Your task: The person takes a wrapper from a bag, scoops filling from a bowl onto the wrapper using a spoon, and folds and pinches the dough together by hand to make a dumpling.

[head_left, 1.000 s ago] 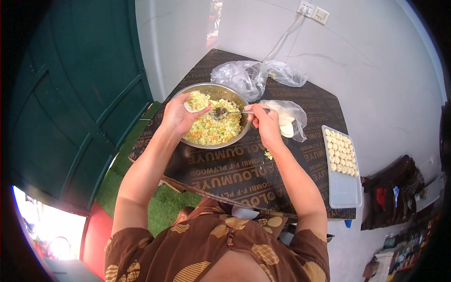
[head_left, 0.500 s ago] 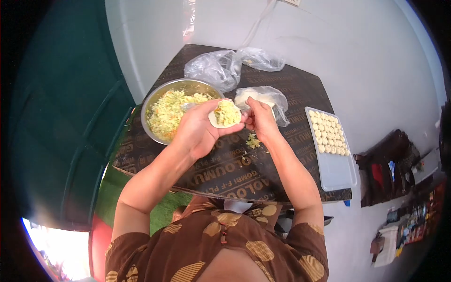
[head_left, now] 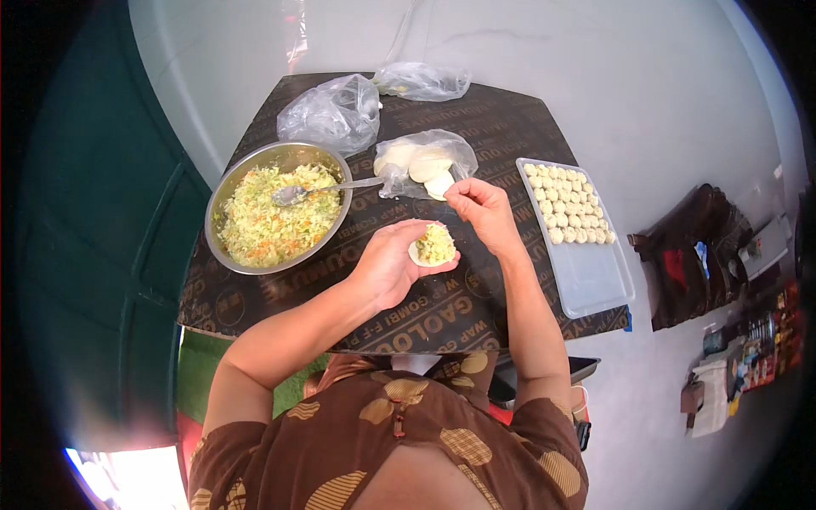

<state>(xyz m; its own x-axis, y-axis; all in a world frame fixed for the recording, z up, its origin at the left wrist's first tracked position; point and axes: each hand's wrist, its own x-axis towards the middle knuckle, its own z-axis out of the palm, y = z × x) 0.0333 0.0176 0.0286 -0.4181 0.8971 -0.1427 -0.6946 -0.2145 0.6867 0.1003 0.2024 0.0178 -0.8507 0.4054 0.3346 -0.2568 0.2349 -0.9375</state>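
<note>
On my left hand (head_left: 393, 263) lies a round dough wrapper (head_left: 419, 256) with a mound of chopped vegetable filling (head_left: 437, 244) on it; the fingers curl around its edge. My right hand (head_left: 483, 212) is a little beyond and to the right, thumb and fingertips pinched together. Its fingertips overlap the edge of a pale round wrapper (head_left: 439, 184) in view; whether they grip it, I cannot tell. That wrapper lies at the mouth of a clear plastic bag (head_left: 460, 153) with more wrappers (head_left: 429, 163). At left, a metal bowl (head_left: 216, 246) holds shredded filling and a spoon (head_left: 291, 195).
On the right of the dark printed tabletop (head_left: 476, 314), a plastic tray (head_left: 595, 276) carries rows of formed dumplings (head_left: 568, 205). Two crumpled clear bags lie at the back, one on the left (head_left: 330, 112) and one farther back (head_left: 423, 81). A wall (head_left: 510, 42) stands behind.
My right hand has come away from the left hand, its fingers still pinched. My left hand still holds the filled wrapper. The camera view has shifted, and the spoon now shows fully.
</note>
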